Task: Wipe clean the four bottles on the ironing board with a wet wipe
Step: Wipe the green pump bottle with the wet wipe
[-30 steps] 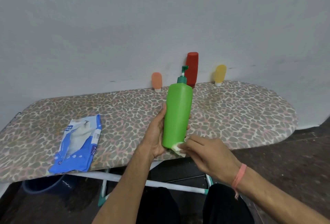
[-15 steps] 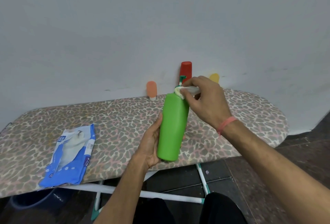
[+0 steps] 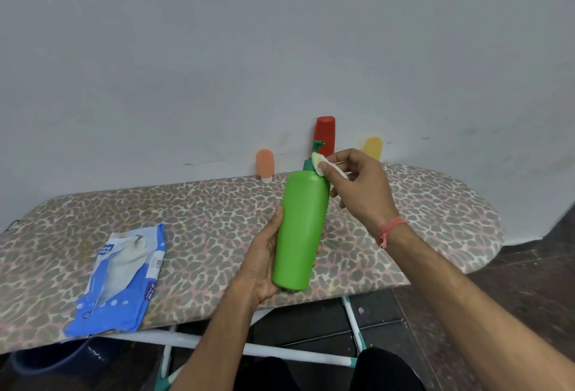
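Where the wall (image 3: pixel 217 48) ends, apparently dark tiles (image 3: pixel 529 272) underlie the ironing board (image 3: pixel 202 219).

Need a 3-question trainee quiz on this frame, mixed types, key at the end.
1. True or false: the left hand grips the green bottle by its lower body.
2. Multiple choice: the wipe in the right hand is pressed against the green bottle's
A. base
B. pump collar
C. middle
3. Fill in: the three bottles standing by the wall, left to right, are orange, ____, yellow.

Key: 1 true; 2 B; 3 red.
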